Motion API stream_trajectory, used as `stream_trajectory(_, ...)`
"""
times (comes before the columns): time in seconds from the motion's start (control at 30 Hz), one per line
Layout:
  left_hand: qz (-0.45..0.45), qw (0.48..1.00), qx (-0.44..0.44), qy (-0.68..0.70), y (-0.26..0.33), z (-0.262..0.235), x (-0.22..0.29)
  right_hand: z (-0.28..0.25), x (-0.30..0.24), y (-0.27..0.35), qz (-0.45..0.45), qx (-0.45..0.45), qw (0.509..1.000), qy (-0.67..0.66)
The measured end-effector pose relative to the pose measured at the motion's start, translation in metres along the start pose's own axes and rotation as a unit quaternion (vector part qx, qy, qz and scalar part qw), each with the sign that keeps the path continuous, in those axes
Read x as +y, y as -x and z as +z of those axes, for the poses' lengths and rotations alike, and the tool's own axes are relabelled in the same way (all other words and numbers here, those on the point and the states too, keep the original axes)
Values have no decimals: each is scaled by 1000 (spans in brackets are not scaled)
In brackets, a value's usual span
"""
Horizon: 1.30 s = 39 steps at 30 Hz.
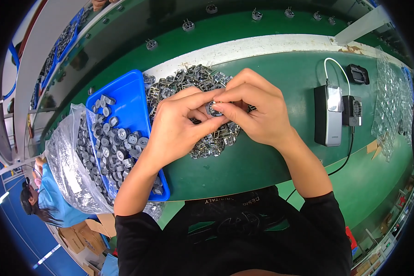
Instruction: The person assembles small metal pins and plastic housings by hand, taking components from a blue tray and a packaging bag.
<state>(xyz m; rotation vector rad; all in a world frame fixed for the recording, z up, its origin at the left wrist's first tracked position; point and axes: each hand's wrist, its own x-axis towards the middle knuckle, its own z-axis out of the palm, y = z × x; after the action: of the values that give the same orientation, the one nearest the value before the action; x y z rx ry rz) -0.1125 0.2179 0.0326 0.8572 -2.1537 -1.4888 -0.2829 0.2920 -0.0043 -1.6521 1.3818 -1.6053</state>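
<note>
A small round grey component (211, 108) with metal pins is held between my two hands, over the middle of the bench. My left hand (175, 123) grips it between thumb and forefinger. Closed in a pinch, my right hand (262, 109) has its thumb and forefinger tips at the component's pins; my fingers hide part of it. Beneath and behind both hands lies a heap of similar pinned components (216, 143). Left of my left forearm, a blue tray (141, 94) holds many round grey caps (106, 152), partly inside a clear plastic bag (65, 142).
A grey box-shaped device (327, 124) with a white cable and a small black unit (352, 110) stands at the right. Behind it sits a black holder (358, 74). Bubble wrap (385, 110) lies farther right. Pinned components (188, 25) stand along a green belt beyond the white rail (280, 43).
</note>
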Motion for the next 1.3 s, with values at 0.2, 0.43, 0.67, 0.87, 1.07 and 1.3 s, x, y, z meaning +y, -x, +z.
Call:
stream_trajectory(0.2,-40,989,-23,141,-2,-7,4,3,5,-3,-106,58,991,62)
stream_trajectory(0.43,-23,998,-50,31,-3,-8,1,-2,8,-5,-188,9,977,104)
stream_trajectory(0.67,-64,995,-80,7,-3,-10,6,1,5,-2,-143,17,988,55)
stream_trajectory(0.87,-76,977,-23,198,-7,-11,0,-7,0,-7,-98,8,992,74)
stream_trajectory(1.07,-40,985,142,-95,-66,-78,-36,-53,9,-21,120,-1,978,168)
stream_trajectory(1.3,-128,920,262,-262,-97,-175,-132,-58,13,-17,160,-169,936,263)
